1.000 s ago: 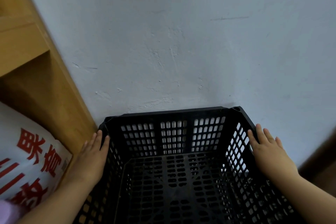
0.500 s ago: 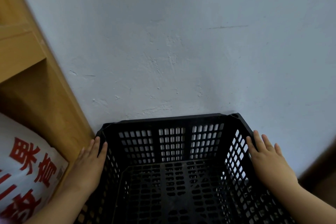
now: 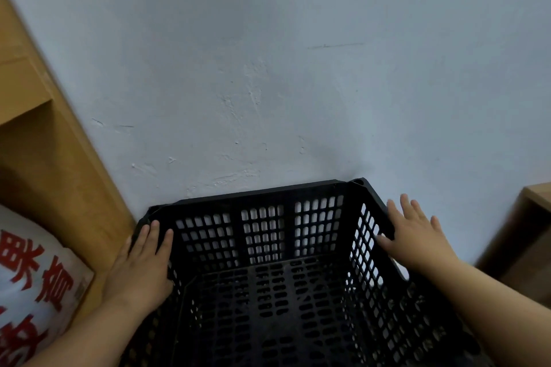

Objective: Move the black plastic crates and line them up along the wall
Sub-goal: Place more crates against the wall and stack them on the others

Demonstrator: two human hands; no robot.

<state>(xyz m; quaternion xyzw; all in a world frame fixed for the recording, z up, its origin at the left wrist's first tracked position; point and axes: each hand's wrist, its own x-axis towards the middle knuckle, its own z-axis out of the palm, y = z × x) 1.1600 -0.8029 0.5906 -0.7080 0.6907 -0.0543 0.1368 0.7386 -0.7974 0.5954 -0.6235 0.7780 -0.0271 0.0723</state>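
One black plastic crate (image 3: 262,229) with lattice walls and nothing inside fills the lower middle of the view. Its far wall stands against the pale wall (image 3: 268,83), and its left corner is beside the wooden shelf. My left hand (image 3: 140,268) lies on the crate's left rim with the fingers together over the edge. My right hand (image 3: 417,235) is over the right rim, fingers spread and raised, with only the thumb near the crate's inner wall.
A wooden shelf unit (image 3: 44,158) stands at the left, with a white sack (image 3: 32,283) printed in red characters in it. A low wooden piece (image 3: 524,244) sits at the right against the wall.
The crate has slid up to the wall and toward the shelf. My right hand has opened its fingers and lifted from the right rim. My left hand stays on the left rim.
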